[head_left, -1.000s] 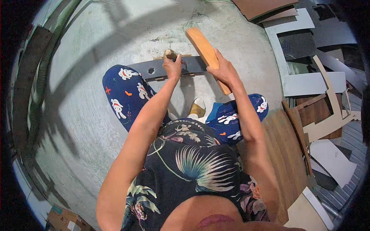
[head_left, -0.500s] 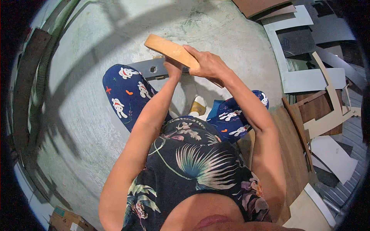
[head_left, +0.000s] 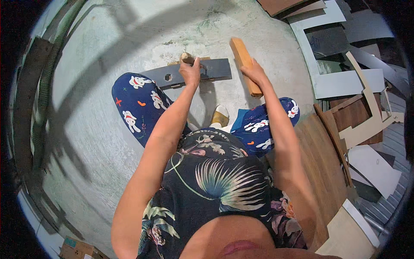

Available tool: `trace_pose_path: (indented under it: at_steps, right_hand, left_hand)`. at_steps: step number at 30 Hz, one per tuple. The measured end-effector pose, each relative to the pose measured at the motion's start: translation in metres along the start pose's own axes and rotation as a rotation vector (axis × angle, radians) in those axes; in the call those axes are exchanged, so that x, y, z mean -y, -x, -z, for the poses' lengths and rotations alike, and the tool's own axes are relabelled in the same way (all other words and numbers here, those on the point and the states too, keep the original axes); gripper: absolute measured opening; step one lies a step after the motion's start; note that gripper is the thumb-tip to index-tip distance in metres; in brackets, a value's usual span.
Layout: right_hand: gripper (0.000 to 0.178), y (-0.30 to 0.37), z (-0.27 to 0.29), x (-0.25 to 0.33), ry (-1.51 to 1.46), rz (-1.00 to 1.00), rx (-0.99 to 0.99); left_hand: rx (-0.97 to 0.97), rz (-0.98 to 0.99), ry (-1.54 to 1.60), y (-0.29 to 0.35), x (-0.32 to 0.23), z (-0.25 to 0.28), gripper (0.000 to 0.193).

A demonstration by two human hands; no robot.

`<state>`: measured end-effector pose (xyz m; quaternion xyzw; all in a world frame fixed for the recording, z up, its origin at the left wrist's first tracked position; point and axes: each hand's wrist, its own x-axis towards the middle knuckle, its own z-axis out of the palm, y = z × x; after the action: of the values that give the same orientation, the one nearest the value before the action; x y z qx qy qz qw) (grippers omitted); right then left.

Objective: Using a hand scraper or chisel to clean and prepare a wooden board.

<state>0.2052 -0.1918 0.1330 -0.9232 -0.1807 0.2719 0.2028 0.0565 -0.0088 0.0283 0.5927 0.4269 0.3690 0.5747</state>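
My right hand (head_left: pixel 255 73) is closed around a light-brown wooden block (head_left: pixel 243 54), thick and bar-shaped, held slanting to the right of the dark grey board. In my left hand (head_left: pixel 190 71) is an upright round-ended peg-like piece (head_left: pixel 186 58); only its worn tan top shows above the fist, the rest hidden by the fingers. That fist rests over the middle of the dark grey board (head_left: pixel 218 69), which lies crosswise in front of me. A ragged hole (head_left: pixel 167 77) pierces the board on its left, and tan strips show along its far and near edges.
My patterned trouser knees (head_left: pixel 137 101) flank the work. Cut boards and white panels (head_left: pixel 349 84) pile up on the right, beside a brown wooden sheet (head_left: pixel 297 134). A ribbed hose (head_left: pixel 49 77) runs along the left. At the lower left stands a cardboard box (head_left: pixel 77 249).
My right hand has swung the wooden block away to the right and turned it steeper, off the top of my left fist. The peg-like piece and more of the board now show.
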Motion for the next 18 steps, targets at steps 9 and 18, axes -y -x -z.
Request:
trace_pose_path:
  at_steps: [9, 18]
  right_hand:
    - [0.082, -0.018, -0.059, -0.062, 0.23, -0.202, 0.157]
    - [0.085, -0.008, -0.058, -0.055, 0.243, -0.234, 0.167]
  left_hand:
    - [0.049, 0.069, -0.078, -0.001, -0.01, 0.002, 0.039]
    - [0.011, 0.045, -0.169, -0.004, -0.008, 0.004, 0.037]
